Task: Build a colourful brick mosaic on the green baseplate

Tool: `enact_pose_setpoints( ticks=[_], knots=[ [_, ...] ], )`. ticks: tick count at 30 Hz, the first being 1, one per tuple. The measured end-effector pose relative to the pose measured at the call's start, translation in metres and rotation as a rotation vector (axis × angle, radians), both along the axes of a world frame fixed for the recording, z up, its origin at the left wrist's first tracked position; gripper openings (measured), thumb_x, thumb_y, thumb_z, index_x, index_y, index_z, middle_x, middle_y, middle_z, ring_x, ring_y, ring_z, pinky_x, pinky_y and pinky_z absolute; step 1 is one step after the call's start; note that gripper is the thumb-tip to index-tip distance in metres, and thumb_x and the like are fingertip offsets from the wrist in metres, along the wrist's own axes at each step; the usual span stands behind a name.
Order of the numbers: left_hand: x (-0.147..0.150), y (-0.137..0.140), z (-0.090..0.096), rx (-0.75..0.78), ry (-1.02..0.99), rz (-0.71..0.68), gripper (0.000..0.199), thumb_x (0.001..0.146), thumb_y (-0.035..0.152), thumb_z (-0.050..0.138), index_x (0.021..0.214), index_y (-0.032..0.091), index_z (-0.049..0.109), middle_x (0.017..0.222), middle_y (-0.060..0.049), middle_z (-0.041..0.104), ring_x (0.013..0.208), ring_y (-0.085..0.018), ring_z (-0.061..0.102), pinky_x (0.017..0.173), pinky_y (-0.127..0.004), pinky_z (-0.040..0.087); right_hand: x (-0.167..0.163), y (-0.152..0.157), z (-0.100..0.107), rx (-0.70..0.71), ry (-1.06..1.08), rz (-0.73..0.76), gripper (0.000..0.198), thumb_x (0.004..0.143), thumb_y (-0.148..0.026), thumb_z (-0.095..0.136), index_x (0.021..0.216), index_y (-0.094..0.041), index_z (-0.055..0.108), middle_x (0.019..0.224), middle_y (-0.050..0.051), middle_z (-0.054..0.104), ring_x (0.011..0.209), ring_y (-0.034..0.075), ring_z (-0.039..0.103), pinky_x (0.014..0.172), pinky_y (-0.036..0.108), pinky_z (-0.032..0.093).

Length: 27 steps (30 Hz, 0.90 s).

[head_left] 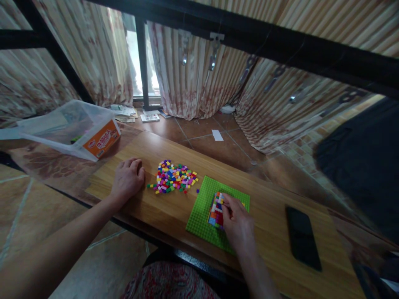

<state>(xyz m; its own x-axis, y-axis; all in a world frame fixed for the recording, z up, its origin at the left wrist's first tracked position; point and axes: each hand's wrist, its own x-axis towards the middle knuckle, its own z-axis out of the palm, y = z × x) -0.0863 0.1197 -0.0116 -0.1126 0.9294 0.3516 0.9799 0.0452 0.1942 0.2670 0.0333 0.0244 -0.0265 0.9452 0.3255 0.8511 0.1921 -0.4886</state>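
A green studded baseplate [199, 211] lies on the wooden board, carrying a patch of small multicoloured toy bricks [215, 211] pressed together. Over the right part of that patch is my right hand [237, 220], its thumb and forefinger pinched at the bricks; whatever is between the fingertips is hidden. My left hand [128, 177] rests on the board with fingers curled in and nothing visible in it. Just right of it spreads a pile of loose toy bricks [173, 177] in many colours. A single purple brick [197, 191] lies between pile and baseplate.
A black phone [303, 237] lies on the wooden board [264, 249] at the right. At the left stands a clear plastic bin [62, 139] with an orange label. Dark metal bars [280, 45] cross above, before striped curtains [193, 79]. Papers [150, 117] lie beyond the board.
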Motion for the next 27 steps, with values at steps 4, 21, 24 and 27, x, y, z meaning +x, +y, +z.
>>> enact_pose_setpoints(
  ticks=[4, 21, 24, 27],
  knots=[
    [0.0, 0.0, 0.0, -0.002, -0.01, -0.001, 0.04, 0.087, 0.035, 0.04, 0.116, 0.015, 0.059, 0.123, -0.013, 0.06, 0.114, -0.03, 0.052, 0.099, -0.041, 0.04, 0.006, -0.006, 0.002, 0.061, 0.018, -0.085, 0.03, 0.091, -0.027, 0.043, 0.11, -0.017, 0.064, 0.103, 0.009, 0.069, 0.095, 0.021, 0.062, 0.087, 0.038, 0.048],
    [-0.001, 0.001, 0.0, -0.005, -0.015, -0.009, 0.04, 0.087, 0.035, 0.039, 0.114, 0.013, 0.059, 0.122, -0.014, 0.06, 0.115, -0.029, 0.051, 0.102, -0.04, 0.037, 0.003, 0.005, -0.016, -0.024, 0.023, -0.303, 0.05, 0.088, -0.051, 0.047, 0.117, -0.013, 0.062, 0.125, 0.019, 0.054, 0.119, 0.031, 0.045, 0.099, 0.05, 0.034],
    [0.0, 0.0, 0.0, -0.002, -0.019, -0.003, 0.039, 0.087, 0.034, 0.04, 0.114, 0.015, 0.06, 0.123, -0.013, 0.06, 0.115, -0.029, 0.052, 0.102, -0.04, 0.037, 0.003, 0.006, -0.015, -0.032, 0.075, -0.282, 0.048, 0.087, -0.051, 0.047, 0.113, -0.014, 0.064, 0.118, 0.017, 0.059, 0.113, 0.03, 0.049, 0.097, 0.049, 0.036],
    [0.001, 0.0, 0.001, -0.011, -0.022, 0.0, 0.038, 0.086, 0.034, 0.041, 0.115, 0.016, 0.059, 0.122, -0.012, 0.06, 0.115, -0.029, 0.052, 0.101, -0.041, 0.038, 0.003, 0.008, -0.014, -0.036, 0.106, -0.257, 0.046, 0.086, -0.052, 0.049, 0.11, -0.016, 0.065, 0.114, 0.016, 0.061, 0.107, 0.028, 0.053, 0.096, 0.048, 0.037]
  ],
)
